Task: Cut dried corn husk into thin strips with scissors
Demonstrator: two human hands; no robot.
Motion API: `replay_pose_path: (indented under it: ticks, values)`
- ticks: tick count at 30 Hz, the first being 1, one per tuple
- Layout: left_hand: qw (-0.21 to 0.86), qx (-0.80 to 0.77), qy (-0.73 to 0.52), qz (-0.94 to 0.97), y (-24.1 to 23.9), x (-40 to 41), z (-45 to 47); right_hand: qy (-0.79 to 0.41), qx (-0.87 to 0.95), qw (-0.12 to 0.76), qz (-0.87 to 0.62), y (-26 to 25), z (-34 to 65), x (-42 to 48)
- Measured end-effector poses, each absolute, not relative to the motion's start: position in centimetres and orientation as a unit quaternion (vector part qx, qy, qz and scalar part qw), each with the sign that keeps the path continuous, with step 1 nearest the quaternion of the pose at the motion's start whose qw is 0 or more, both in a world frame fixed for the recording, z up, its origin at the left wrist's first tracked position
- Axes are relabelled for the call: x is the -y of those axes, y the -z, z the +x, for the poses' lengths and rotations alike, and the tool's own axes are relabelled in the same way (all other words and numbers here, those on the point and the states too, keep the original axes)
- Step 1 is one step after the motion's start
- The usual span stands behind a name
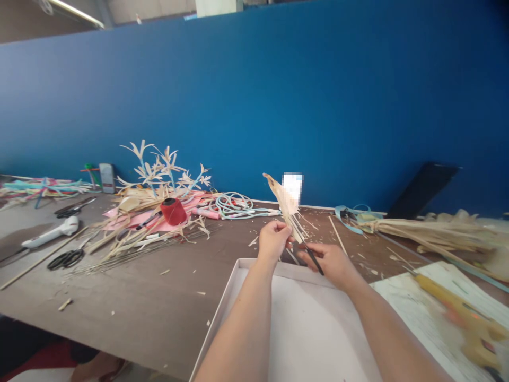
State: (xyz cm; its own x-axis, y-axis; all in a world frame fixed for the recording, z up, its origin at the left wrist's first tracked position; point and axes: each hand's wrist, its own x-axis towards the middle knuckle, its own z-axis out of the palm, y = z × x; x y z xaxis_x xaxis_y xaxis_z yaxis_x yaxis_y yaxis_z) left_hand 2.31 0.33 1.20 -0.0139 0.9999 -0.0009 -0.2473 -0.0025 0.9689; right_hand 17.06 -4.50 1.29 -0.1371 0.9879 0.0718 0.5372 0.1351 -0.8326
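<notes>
My left hand (273, 240) is closed in a pinch on a dried, pale tan leaf strip (284, 200) that stands up and tilts to the left above the table. My right hand (331, 263) is closed around dark-handled scissors (312, 255), whose blades point up at the frayed lower end of the leaf. Both hands hover over the far edge of a shallow white tray (254, 265).
On the brown table (131, 302), a pile of straw flowers (159, 172), a red thread spool (172, 210), a coiled pale cable (233, 206), black scissors (66, 259) and a white tool (51, 233) lie left. Dried leaf bundle (433, 229) and yellow glue gun (461, 310) lie right.
</notes>
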Motion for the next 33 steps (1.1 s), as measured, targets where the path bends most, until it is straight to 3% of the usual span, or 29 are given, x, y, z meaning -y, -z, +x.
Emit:
replay_pose_path:
  ticks: [33]
  values:
    - [0.564,-0.417,-0.613,0.363,-1.4,-0.8,2.1,-0.365,0.646,0.347,-0.574,-1.6,16.4,4.7]
